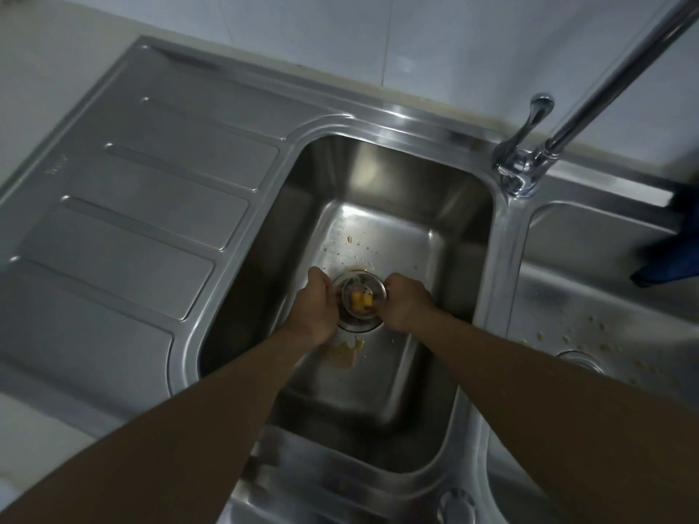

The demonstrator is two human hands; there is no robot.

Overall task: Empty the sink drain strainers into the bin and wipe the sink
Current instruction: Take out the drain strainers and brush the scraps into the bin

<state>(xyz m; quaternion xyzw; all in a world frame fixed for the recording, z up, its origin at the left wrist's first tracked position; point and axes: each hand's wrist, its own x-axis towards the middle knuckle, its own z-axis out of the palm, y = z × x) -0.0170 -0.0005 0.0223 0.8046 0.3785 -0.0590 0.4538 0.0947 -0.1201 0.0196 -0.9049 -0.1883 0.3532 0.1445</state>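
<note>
A steel sink basin (382, 175) fills the middle of the view. Over its drain, a round metal strainer (360, 286) holds yellow food scraps (362, 300). My left hand (317, 304) grips the strainer's left rim and my right hand (406, 302) grips its right rim. The strainer looks slightly raised above the drain ring (357, 325). Brown food residue (346, 353) and small crumbs lie on the basin floor. A second basin (590, 266) on the right has crumbs on its floor, and the edge of its drain (582, 359) shows beside my right forearm.
A chrome faucet (525, 168) stands at the back between the basins, its spout reaching up to the right. A dark blue cloth (669, 255) hangs at the right basin's far edge. A ribbed steel drainboard (143, 221) lies to the left. White tiles back the sink.
</note>
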